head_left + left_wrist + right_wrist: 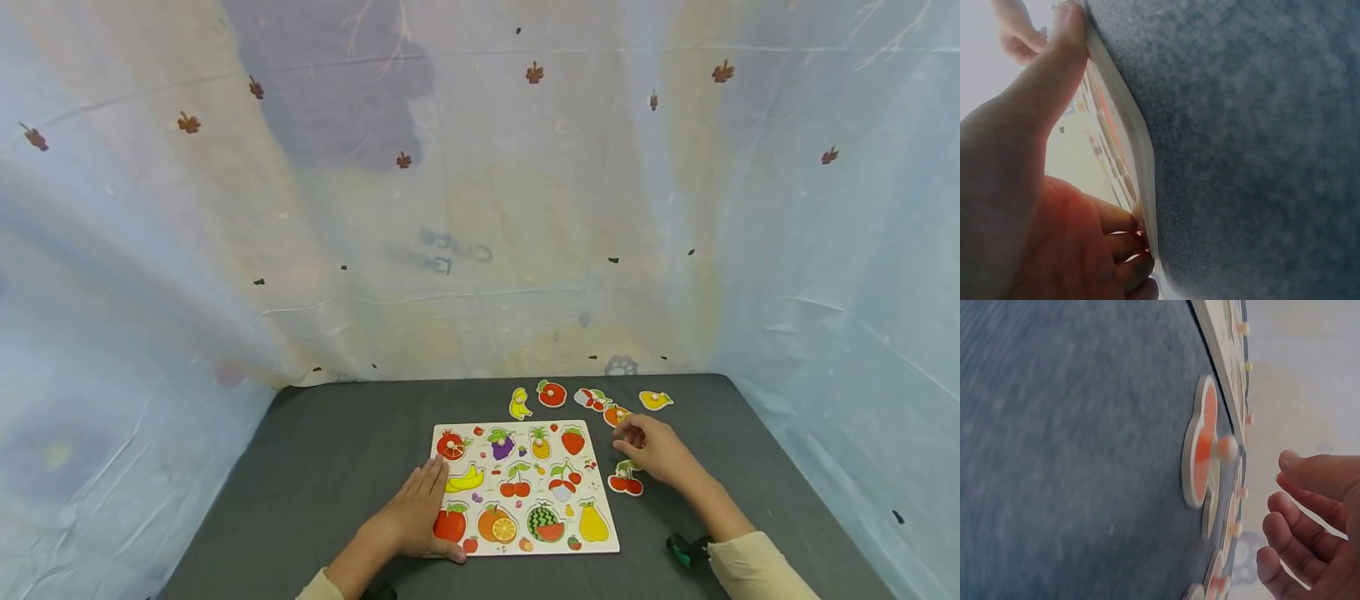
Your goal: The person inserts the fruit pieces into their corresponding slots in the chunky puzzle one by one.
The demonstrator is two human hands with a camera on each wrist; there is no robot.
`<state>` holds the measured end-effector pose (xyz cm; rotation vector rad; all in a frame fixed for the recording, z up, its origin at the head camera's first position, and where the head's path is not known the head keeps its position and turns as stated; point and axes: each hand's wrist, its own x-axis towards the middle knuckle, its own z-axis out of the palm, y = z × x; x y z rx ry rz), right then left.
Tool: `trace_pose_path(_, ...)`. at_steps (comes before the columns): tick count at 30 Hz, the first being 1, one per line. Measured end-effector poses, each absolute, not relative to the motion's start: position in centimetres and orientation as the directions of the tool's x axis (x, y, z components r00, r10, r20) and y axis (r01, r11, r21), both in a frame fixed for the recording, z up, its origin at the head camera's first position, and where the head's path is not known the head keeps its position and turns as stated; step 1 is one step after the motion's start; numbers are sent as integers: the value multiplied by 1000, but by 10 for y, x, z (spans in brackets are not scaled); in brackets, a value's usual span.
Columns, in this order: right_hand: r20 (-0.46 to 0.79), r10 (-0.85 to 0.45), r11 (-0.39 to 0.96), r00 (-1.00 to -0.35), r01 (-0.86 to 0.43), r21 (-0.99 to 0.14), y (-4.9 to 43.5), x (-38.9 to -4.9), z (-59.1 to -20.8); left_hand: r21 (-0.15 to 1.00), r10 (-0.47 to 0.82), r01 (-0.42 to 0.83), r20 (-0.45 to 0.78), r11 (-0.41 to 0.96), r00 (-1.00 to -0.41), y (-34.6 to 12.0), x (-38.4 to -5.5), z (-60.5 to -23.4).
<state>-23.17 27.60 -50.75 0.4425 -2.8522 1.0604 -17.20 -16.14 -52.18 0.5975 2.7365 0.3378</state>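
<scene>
A white fruit puzzle board (609, 540) lies on the grey table, printed with fruit pictures; small knobs show on a few of them. My left hand (417, 505) rests at the board's lower left corner, fingers laid over the left edge and thumb (1067, 31) against the near edge. To the right of the board my right hand (654, 450) hovers with loosely bent fingers; the right wrist view shows nothing between them. Just below that hand is a cherry puzzle piece (625, 482) with a knob (1227, 449). An orange piece (615, 414) lies just beyond its fingertips.
Beyond the board lie a banana piece (519, 404), a round red fruit piece (552, 394), a red and green piece (591, 399) and a pear piece (656, 401). A dark object with green (686, 550) is by the right wrist. Patterned curtains (480, 217) enclose the table.
</scene>
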Motion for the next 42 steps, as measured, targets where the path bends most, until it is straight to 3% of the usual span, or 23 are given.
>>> trace_pose_path(15, 199, -151, 790, -968, -239, -565, 317, -234, -513, 299, 436, 357, -263, 885, -861, -162, -172, -521)
trace_pose_path(42, 87, -109, 810, -990, -139, -569, 334, -250, -532, 311, 451, 372, -240, 875, -860, -162, -171, -521)
